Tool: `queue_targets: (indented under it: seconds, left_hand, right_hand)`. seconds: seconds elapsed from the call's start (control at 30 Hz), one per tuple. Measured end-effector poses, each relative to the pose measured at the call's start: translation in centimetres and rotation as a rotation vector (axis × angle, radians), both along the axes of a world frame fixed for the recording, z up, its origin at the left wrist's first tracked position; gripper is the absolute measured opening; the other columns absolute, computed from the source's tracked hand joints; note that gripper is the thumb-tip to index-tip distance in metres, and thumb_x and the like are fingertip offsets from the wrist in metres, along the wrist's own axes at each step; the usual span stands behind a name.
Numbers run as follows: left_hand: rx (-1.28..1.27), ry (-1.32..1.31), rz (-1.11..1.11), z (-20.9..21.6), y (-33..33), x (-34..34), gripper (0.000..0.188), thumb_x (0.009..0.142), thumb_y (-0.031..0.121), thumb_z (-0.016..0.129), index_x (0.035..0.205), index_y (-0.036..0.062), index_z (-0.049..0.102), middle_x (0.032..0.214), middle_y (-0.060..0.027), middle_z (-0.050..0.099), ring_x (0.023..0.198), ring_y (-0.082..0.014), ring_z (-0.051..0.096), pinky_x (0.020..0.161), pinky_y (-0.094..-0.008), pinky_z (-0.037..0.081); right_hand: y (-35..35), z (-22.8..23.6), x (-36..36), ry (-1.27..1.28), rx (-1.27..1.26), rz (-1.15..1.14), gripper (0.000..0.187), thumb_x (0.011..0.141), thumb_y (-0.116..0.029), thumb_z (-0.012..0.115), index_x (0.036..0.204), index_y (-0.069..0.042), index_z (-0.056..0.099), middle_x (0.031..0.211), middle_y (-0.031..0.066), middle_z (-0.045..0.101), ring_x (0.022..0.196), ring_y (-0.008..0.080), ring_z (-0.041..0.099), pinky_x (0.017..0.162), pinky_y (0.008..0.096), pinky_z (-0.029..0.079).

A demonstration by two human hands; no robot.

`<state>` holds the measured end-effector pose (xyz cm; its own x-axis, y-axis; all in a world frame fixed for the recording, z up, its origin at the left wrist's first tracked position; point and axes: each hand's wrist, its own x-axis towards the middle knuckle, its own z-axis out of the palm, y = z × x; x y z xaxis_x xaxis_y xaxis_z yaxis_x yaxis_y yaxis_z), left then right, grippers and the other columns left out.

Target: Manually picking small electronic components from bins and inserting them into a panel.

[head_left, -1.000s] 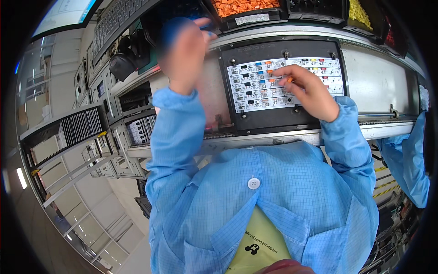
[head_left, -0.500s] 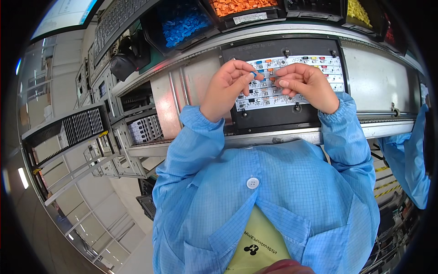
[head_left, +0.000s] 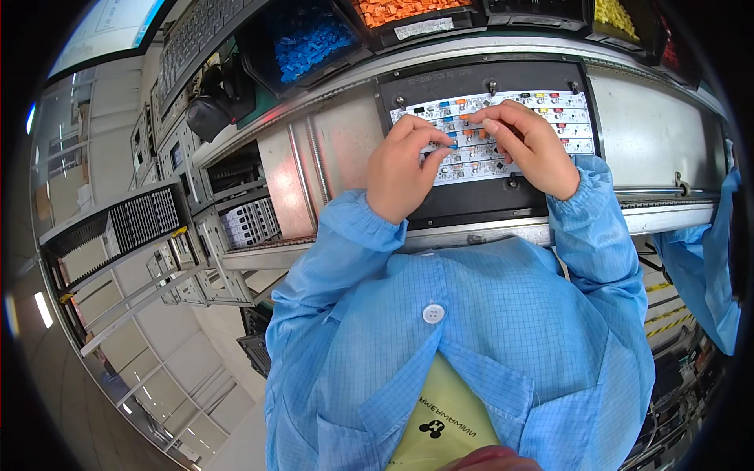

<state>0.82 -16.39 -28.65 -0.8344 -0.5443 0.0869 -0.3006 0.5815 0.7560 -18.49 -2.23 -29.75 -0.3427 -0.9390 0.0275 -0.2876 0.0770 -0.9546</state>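
Note:
My left hand (head_left: 399, 171) is over the left part of the printed circuit boards, thumb and forefinger pinched on a small blue connector (head_left: 453, 145) low over one strip. To its right, my right hand (head_left: 538, 149) has its fingers drawn together, the forefinger tip beside an orange connector (head_left: 464, 118). Whether it grips a part is hidden; more orange shows below its thumb. White circuit board strips (head_left: 452, 170) lie in rows in a black fixture (head_left: 479, 200), carrying small blue, orange, black, yellow and red parts.
Along the far edge stand bins of blue connectors (head_left: 310, 49), orange connectors (head_left: 408, 9) and yellow parts (head_left: 616, 20). Metal rails (head_left: 660, 216) flank the fixture. A keyboard (head_left: 208, 43), a black scanner-like device (head_left: 212, 110) and a slotted rack (head_left: 129, 228) are at left. A blue sleeve (head_left: 699, 267) shows at right.
My left hand has come down and slightly right, bringing the blue connector closer to the boards. My right hand's forefinger has stretched out toward the orange connector.

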Motion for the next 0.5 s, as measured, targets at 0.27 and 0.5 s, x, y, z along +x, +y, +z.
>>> queue_targets:
  seconds: [0.27, 0.5]
  left_hand:
    - [-0.104, 0.033, -0.007, -0.2, 0.4, -0.3, 0.013, 0.083, 0.009, 0.083, 0.094, 0.0124, 0.077, 0.098, -0.0028, 0.064, 0.080, -0.0239, 0.069, 0.065, -0.0367, 0.056]
    - [-0.128, 0.052, -0.012, -0.6, 1.1, -0.3, 0.013, 0.082, 0.009, 0.083, 0.093, 0.0130, 0.077, 0.098, -0.0028, 0.064, 0.078, -0.0237, 0.069, 0.065, -0.0363, 0.056]
  right_hand:
    - [0.2, 0.7, -0.7, 0.450, -0.016, -0.015, 0.015, 0.087, -0.009, 0.081, 0.102, -0.005, 0.077, 0.091, 0.0069, 0.068, 0.083, 0.0193, 0.063, 0.073, 0.0307, 0.053]
    - [0.8, 0.8, -1.1, 0.643, -0.075, 0.060, 0.025, 0.073, -0.010, 0.088, 0.095, -0.008, 0.079, 0.093, 0.0040, 0.073, 0.096, 0.0266, 0.062, 0.083, 0.0392, 0.054]
